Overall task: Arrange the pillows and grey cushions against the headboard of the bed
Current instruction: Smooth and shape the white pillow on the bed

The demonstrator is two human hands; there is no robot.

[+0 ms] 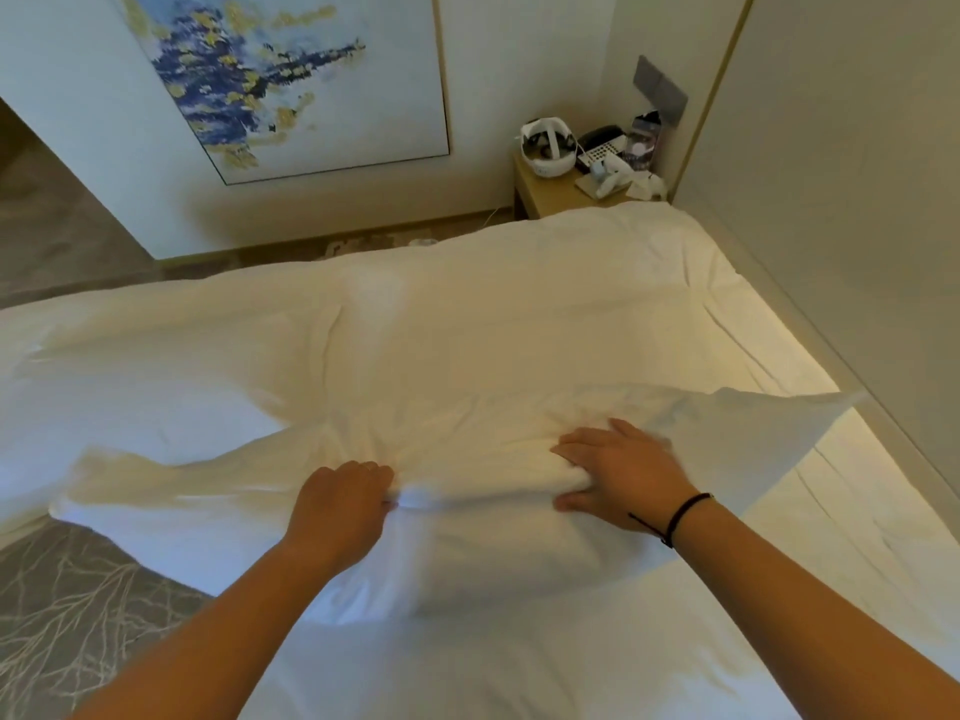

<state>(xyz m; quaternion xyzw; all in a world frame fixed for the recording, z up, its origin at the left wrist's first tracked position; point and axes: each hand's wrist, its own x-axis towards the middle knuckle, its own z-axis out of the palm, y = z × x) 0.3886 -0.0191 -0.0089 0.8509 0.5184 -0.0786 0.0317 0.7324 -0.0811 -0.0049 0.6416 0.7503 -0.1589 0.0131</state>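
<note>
Gripping a white pillow (452,517) that lies across the bed (519,304), we are mid-carry, we judge. Our left hand (340,504) is bunched on its near edge; our right hand (621,472), just beside, pinches a fold. Next, the headboard (857,252), beyond our right hand, calls for a lift. No grey cushions show.
</note>
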